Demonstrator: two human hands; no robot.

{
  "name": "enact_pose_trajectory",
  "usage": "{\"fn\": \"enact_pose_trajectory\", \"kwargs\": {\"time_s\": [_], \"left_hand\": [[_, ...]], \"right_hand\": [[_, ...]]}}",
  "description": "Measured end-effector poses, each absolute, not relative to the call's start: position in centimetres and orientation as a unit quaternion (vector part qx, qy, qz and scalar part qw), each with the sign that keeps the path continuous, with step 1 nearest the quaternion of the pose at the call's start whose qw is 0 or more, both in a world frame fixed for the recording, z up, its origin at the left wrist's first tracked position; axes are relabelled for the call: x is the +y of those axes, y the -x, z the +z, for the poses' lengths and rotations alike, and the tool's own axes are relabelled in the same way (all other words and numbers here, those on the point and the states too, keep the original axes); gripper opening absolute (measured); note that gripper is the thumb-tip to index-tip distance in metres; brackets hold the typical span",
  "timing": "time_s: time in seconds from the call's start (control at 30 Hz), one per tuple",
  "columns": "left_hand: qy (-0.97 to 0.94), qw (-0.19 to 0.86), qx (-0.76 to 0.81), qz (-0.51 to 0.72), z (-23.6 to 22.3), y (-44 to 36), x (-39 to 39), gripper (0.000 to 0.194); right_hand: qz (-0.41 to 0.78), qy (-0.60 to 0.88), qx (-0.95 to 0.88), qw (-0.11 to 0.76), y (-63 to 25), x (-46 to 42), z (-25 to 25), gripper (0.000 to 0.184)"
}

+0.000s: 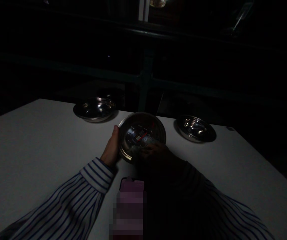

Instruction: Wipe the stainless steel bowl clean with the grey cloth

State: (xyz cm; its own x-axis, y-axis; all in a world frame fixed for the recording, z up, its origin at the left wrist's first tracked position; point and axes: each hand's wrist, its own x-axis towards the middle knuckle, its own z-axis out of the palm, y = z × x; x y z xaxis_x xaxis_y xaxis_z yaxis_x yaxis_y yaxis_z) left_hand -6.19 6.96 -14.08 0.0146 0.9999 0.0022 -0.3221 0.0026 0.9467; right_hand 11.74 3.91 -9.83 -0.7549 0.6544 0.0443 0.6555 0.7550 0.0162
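Note:
A shiny metal bowl (131, 128) is tilted towards me near the middle of the far table edge. My left hand (111, 146) grips its left rim, thumb up along the side. Inside the bowl a small label (141, 136) with a red stripe shows. Over the bowl's lower right part lies my right hand (160, 156), in deep shadow, its fingers curled down against the inner surface. A pale greyish patch shows by those fingers; I cannot make out what it is.
One metal bowl (94, 110) stands at the back left, another (196, 128) at the back right, both on the white table (45, 143). A pinkish item (132, 185), partly blurred out, is close to me between my forearms. Beyond the table, dark bars (146, 76) cross.

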Motion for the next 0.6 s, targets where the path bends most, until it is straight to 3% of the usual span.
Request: {"fn": "enact_pose_trajectory", "kwargs": {"time_s": [0.17,0.43,0.6], "left_hand": [[-0.388,0.627,0.356,0.574,-13.5,5.7,6.7,0.069],[-0.415,0.617,0.356,0.565,-14.2,5.6,6.9,0.07],[-0.416,0.583,0.392,0.577,-14.3,5.9,6.8,0.07]], "right_hand": [[-0.045,0.343,-0.937,0.045,-12.0,4.2,-10.7,0.033],[-0.06,0.308,-0.944,0.099,-10.8,4.6,-12.6,0.042],[-0.056,0.295,-0.948,0.108,-10.6,4.4,-13.0,0.038]]}}
